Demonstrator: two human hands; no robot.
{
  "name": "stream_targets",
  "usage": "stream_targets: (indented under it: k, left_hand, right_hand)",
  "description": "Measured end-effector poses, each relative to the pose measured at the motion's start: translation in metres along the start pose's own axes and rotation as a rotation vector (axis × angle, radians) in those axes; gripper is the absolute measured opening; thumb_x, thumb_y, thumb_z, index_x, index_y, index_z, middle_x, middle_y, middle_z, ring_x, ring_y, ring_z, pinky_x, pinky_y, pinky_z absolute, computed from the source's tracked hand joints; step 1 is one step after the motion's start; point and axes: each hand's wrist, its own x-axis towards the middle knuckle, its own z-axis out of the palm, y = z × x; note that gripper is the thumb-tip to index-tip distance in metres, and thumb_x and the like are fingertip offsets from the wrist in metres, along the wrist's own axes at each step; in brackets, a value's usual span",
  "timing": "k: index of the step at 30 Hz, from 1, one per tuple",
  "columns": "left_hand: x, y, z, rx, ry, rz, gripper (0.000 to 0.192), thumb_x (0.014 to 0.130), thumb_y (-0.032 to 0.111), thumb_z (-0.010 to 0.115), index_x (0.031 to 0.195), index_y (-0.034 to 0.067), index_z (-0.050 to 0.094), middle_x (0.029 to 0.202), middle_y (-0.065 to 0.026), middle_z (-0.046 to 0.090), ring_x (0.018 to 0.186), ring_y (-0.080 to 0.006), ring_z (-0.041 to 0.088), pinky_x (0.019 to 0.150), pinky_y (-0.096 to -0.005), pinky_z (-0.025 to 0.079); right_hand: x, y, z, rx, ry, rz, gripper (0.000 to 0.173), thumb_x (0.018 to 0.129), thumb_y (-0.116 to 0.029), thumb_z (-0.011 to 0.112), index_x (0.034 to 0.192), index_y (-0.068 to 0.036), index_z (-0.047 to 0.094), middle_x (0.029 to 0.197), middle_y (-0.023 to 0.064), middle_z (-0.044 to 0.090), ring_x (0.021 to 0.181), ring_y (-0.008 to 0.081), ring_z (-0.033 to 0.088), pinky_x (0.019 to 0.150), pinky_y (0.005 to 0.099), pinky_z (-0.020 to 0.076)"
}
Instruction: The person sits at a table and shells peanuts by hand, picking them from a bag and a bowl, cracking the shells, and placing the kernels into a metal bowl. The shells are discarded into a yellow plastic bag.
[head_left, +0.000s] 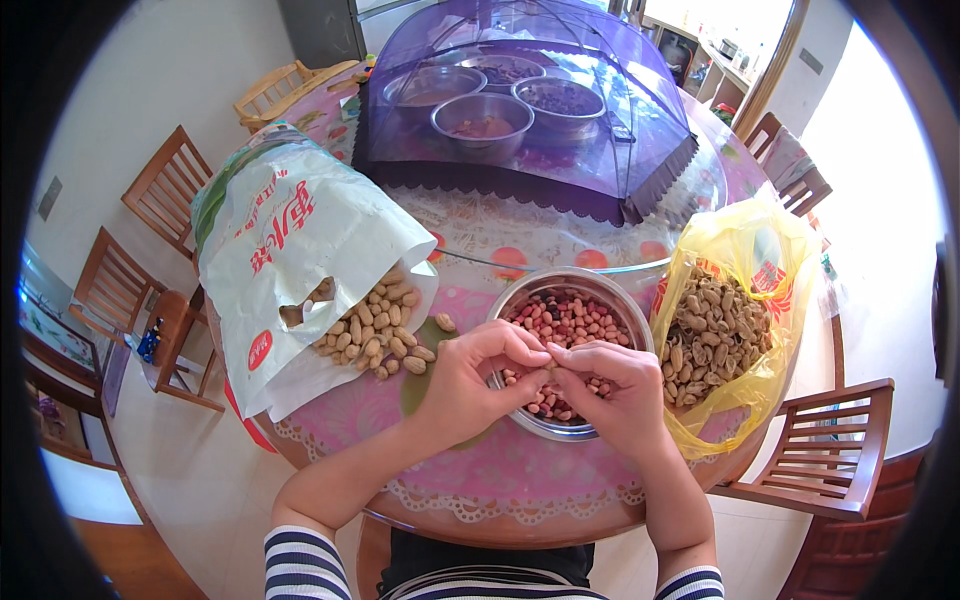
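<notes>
My left hand and my right hand meet fingertip to fingertip over a stainless steel bowl. Between them they pinch a peanut pod, mostly covered by the fingers. Shelled peanut kernels, red and pinkish, fill much of the bowl. To the left, unshelled peanuts spill from the mouth of a white plastic bag that bears red writing. On the right, a yellow plastic bag stands open around a heap of empty peanut shells.
A purple mesh food cover stands at the back of the round table, over several metal bowls. Wooden chairs surround the table, one close on the right. A few loose peanuts lie beside the white bag.
</notes>
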Motion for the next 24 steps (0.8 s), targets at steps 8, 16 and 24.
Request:
stream_targets:
  k: [8,16,24]
  left_hand:
    - [-0.001,0.004,0.0,-0.024,-0.013,-0.033,0.009,0.078,-0.01,0.068,0.082,-0.003,0.063,0.099,-0.0085,0.062,0.09,-0.0103,0.062,0.077,-0.0229,0.054]
    - [-0.003,0.009,0.0,-0.008,-0.011,-0.027,0.009,0.078,-0.011,0.067,0.081,-0.003,0.063,0.099,-0.0087,0.062,0.089,-0.0105,0.062,0.076,-0.0228,0.054]
    - [-0.002,0.007,0.003,-0.066,0.046,-0.041,0.01,0.08,-0.008,0.069,0.087,-0.003,0.064,0.1,-0.0094,0.062,0.09,-0.012,0.063,0.078,-0.024,0.056]
  right_hand:
    - [-0.004,0.002,0.003,0.003,0.021,-0.03,0.013,0.076,0.004,0.071,0.089,0.002,0.07,0.078,0.0115,0.069,0.069,0.0172,0.069,0.062,0.0252,0.0535]
    - [-0.006,-0.007,0.005,-0.025,0.045,-0.041,0.014,0.075,0.009,0.068,0.088,0.004,0.071,0.079,0.0105,0.07,0.069,0.013,0.068,0.061,0.0219,0.0517]
    - [-0.001,-0.006,0.002,-0.054,0.055,-0.083,0.022,0.076,0.009,0.069,0.097,0.003,0.071,0.084,0.0113,0.07,0.075,0.0157,0.068,0.065,0.0237,0.0533]
